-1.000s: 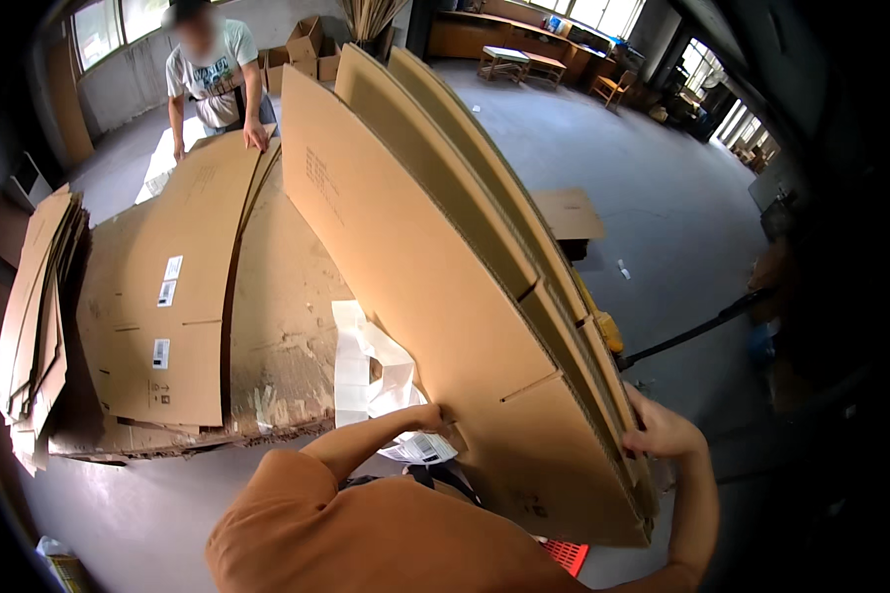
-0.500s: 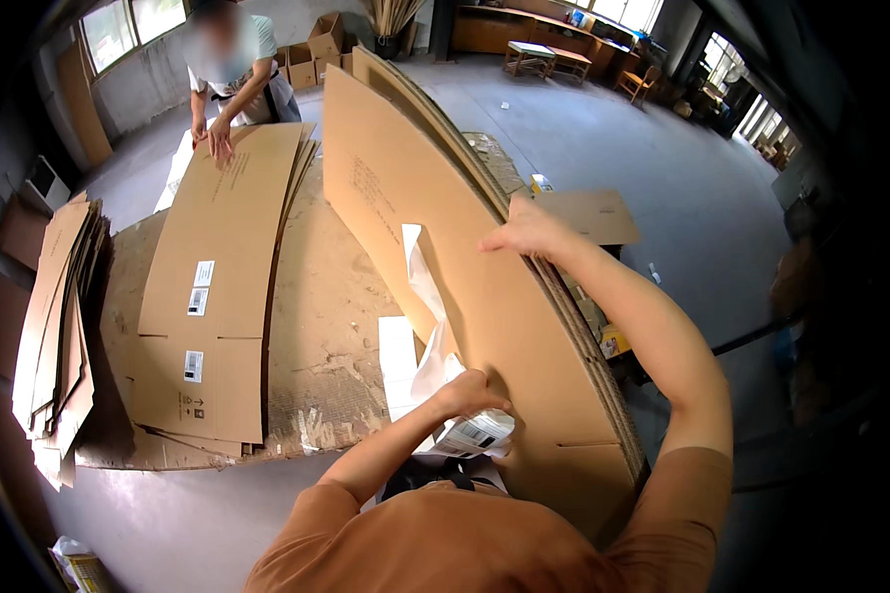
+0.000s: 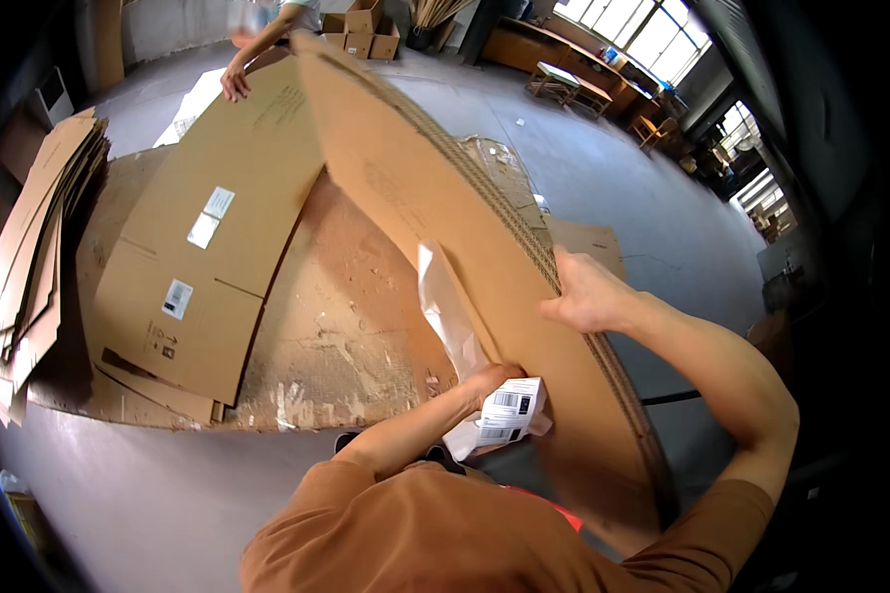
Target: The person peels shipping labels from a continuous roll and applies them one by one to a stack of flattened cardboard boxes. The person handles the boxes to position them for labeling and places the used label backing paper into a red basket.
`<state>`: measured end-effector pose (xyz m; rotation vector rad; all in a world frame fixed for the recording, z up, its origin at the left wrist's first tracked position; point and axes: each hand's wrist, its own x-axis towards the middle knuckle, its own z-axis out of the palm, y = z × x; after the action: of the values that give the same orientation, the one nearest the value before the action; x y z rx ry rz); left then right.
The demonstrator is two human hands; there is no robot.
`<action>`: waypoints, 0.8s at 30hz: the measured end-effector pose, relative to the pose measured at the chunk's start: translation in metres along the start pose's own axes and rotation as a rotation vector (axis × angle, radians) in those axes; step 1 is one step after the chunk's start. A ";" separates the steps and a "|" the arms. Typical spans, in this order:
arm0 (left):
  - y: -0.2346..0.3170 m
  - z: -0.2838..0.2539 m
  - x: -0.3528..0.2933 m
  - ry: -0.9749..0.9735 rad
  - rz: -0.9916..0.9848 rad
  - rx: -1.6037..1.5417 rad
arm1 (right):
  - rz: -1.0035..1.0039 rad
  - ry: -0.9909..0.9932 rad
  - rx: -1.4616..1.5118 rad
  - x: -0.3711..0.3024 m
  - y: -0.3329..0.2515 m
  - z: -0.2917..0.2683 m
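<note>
- My right hand (image 3: 585, 294) clasps the edge of upright cardboard sheets (image 3: 485, 282), thumb on the near face.
- Below and left of it, my left hand (image 3: 494, 380) pinches a white label strip (image 3: 512, 410) against that face; whether it also grips the board, I cannot tell.
- Left of both hands, flat boards (image 3: 203, 262) lie on the desk (image 3: 331, 326), a co-worker's hand (image 3: 235, 83) at their far end.
- Best practice, in my judgement: keep the edges pinched flush, steady the tall far end, and hold the strip clear so no label creases or sticks.
- Changed since a second ago: the sheets, fanned then, stand pressed together; my right hand has moved up their edge; the strip is now lifted in my left.
</note>
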<state>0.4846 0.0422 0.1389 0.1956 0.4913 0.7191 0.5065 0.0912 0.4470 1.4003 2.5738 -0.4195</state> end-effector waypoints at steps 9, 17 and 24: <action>0.027 0.109 0.054 -0.017 0.491 0.018 | -0.501 0.061 -0.261 -0.121 0.061 -0.053; -0.017 0.073 0.023 0.362 0.776 -0.025 | -1.024 0.395 -0.511 -0.121 0.166 -0.042; -0.151 0.022 -0.051 0.625 0.856 -0.202 | -1.326 0.549 -0.456 0.014 0.146 0.027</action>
<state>0.5510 -0.1042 0.1259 -0.0290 0.9387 1.6821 0.6225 0.1685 0.3944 -0.5552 3.3373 0.4800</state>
